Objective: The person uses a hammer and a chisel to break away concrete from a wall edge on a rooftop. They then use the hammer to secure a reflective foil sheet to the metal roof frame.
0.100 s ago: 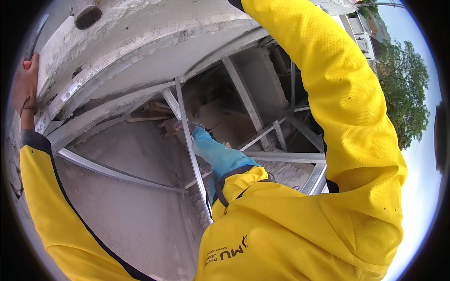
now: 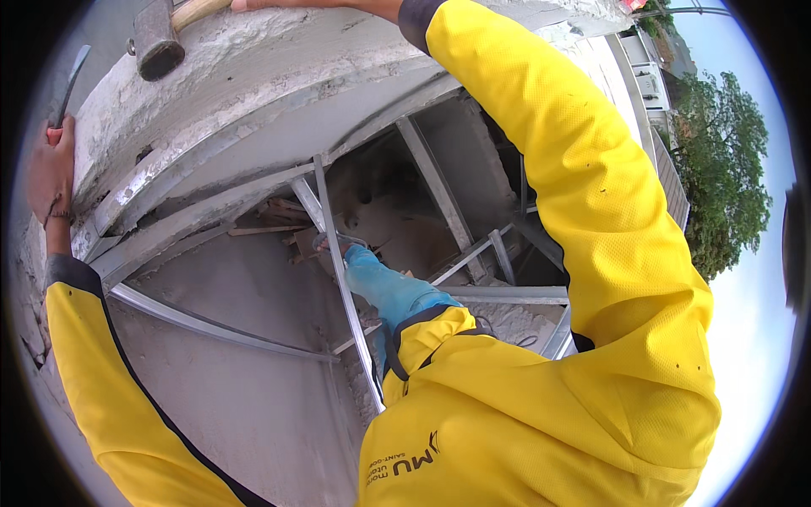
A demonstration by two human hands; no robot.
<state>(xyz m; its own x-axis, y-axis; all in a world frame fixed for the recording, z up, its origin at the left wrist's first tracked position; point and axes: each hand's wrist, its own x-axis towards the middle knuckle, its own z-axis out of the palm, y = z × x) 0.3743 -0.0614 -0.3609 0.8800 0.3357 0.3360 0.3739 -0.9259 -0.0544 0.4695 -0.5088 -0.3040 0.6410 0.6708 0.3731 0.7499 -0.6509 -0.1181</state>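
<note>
At the far left, my left hand (image 2: 52,173) is closed around the red grip of a chisel-like metal tool (image 2: 69,89). Its narrow blade points up and away beside the whitish concrete ledge (image 2: 253,72). By the top edge, my right hand (image 2: 258,3) is partly cut off by the frame. It is at the pale wooden handle of a hammer (image 2: 159,52), whose dark, worn steel head hangs over the ledge's far left. A gap separates the hammer head from the chisel-like tool. Both arms wear yellow sleeves with dark cuffs.
Below me, metal profiles (image 2: 342,262) cross a deep opening with timber scraps (image 2: 270,220) at its bottom. My blue-trousered leg (image 2: 393,283) reaches down between them. A grey wall (image 2: 245,287) stands at left. A tree (image 2: 722,169) and buildings lie beyond at right.
The hammer head sits slightly lower in view, and its wooden handle and part of my right hand now show. My left hand and its tool have shifted little; the whole view has tilted slightly.
</note>
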